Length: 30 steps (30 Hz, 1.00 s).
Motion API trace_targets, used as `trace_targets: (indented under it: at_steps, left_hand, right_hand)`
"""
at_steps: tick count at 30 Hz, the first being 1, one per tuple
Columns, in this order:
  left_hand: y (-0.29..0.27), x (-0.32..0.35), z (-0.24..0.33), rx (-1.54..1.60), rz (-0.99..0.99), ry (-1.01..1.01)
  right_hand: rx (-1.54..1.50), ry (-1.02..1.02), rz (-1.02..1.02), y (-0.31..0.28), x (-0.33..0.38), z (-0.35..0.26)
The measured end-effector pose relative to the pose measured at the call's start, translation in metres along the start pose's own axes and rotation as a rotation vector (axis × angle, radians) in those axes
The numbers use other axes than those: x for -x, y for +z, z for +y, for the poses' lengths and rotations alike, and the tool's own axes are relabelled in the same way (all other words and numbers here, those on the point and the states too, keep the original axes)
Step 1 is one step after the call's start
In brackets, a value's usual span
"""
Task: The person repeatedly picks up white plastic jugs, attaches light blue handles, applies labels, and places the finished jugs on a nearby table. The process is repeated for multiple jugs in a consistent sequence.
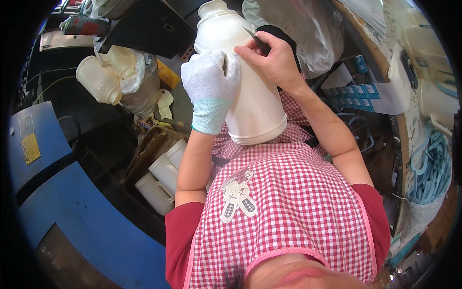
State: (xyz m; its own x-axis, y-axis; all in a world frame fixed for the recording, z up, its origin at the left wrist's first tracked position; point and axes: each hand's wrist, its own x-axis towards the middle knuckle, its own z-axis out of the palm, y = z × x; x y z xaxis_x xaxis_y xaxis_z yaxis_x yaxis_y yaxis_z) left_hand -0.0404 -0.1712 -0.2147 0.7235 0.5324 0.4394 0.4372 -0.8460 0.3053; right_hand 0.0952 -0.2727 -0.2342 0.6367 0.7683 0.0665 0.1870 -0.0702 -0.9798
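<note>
A large white plastic jug body (pixel 255 108) lies tilted across my lap, its narrow neck pointing away and its ribbed wide end toward me. My left hand (pixel 210 89), in a pale grey knit glove with a green cuff, is closed against the jug's left side; the glove hides exactly where the fingers grip. My bare right hand (pixel 275 60) pinches a slim, dark pointed tool (pixel 262 44) that looks like a small knife. Its tip lies over the jug's shoulder, and my right thumb is close to the jug wall.
White handled jugs (pixel 163 173) stand at lower left, near a blue panel (pixel 91 226). Translucent plastic pieces (pixel 98 79) hang at upper left beside a spray can (pixel 84 25). A label sheet (pixel 368 96) and pale blue plastic handles (pixel 428 168) lie on the right.
</note>
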Motion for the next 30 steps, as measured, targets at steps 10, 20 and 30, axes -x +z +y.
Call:
trace_targets:
  at_steps: [10,20,30]
  left_hand:
    - [-0.001,-0.003,0.0,-0.012,-0.013,-0.029]
    - [0.029,-0.065,-0.129,0.697,-0.125,-0.558]
    - [-0.039,-0.112,-0.069,1.229,-0.272,-0.369]
  right_hand:
    - [0.294,-0.193,0.107,0.002,-0.001,0.005]
    - [1.291,-0.142,0.6,-0.328,-0.112,0.055]
    - [-0.251,0.015,-0.148,-0.13,0.006,-0.005]
